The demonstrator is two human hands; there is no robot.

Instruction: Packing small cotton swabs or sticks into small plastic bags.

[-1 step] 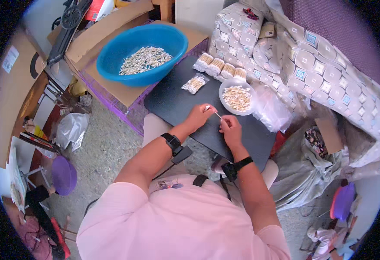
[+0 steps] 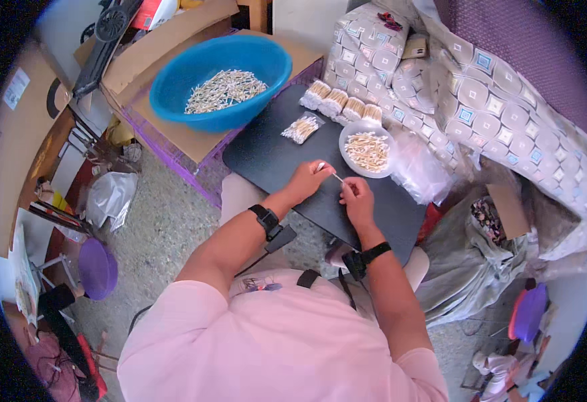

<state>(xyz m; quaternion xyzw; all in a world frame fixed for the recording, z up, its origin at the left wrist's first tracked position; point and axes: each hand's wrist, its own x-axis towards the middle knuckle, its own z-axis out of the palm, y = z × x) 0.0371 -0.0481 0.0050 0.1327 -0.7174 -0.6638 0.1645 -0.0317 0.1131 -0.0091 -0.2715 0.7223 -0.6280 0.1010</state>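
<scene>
Over the black tabletop (image 2: 266, 155), my left hand (image 2: 309, 181) is closed, with a white cotton tip showing above its thumb and finger. A thin cotton swab (image 2: 337, 177) spans the small gap to my right hand (image 2: 355, 197), whose fingers pinch its other end. How many swabs lie inside my left fingers is hidden. Just beyond the right hand stands a white bowl (image 2: 390, 158) of loose cotton swabs (image 2: 365, 151). A clear bag of swabs (image 2: 302, 128) lies beyond my left hand. Several bundled packs of swabs (image 2: 334, 102) line the table's far edge.
A large blue basin (image 2: 173, 74) of swabs sits on cardboard (image 2: 203, 144) at the far left. Clear plastic bags (image 2: 422, 167) lie right of the bowl. A patterned cloth (image 2: 487, 120) covers a bulky heap at the far right; grey fabric (image 2: 467, 281) hangs below.
</scene>
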